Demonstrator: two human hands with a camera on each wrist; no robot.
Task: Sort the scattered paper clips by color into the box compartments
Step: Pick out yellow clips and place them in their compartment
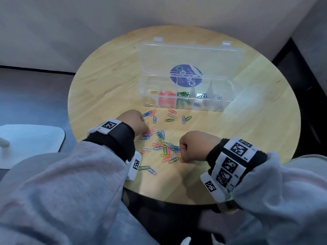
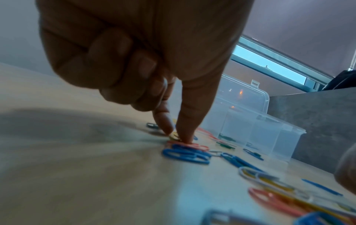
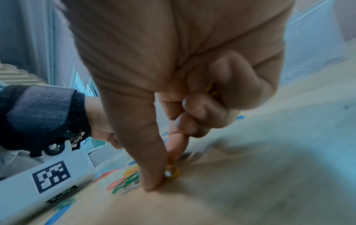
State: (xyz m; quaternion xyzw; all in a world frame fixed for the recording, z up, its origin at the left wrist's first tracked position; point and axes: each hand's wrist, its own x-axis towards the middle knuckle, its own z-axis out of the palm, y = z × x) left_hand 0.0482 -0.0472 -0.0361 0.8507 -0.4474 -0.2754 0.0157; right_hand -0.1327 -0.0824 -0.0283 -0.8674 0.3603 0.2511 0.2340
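Head view, box: the clear box [image 1: 185, 96] stands open on the far half of the round worktop [image 1: 106, 82], with yellow, red, green, blue and silver clips already in separate compartments.
Head view, loose clips: the scattered paper clips [image 1: 162, 144] lie between the two hands, nearer the person than the box.
Head view, hands: the left hand [image 1: 134, 121] is at the pile's left edge, the right hand [image 1: 194, 145] at its right edge; both are curled, fingertips down.
Left wrist view, grip: thumb and forefinger tips [image 2: 185, 135] are together on a yellow clip [image 2: 174, 135] lying flat, just behind a stack of blue clips [image 2: 186, 154]; the other fingers are folded in.
Right wrist view, grip: thumb and forefinger pinch another yellow clip [image 3: 172, 172] against the worktop; a yellow glint in the folded fingers may be clips already gathered.
Key relation: the yellow compartment is the box's leftmost, forward of both hands; the left hand looks nearer to it.
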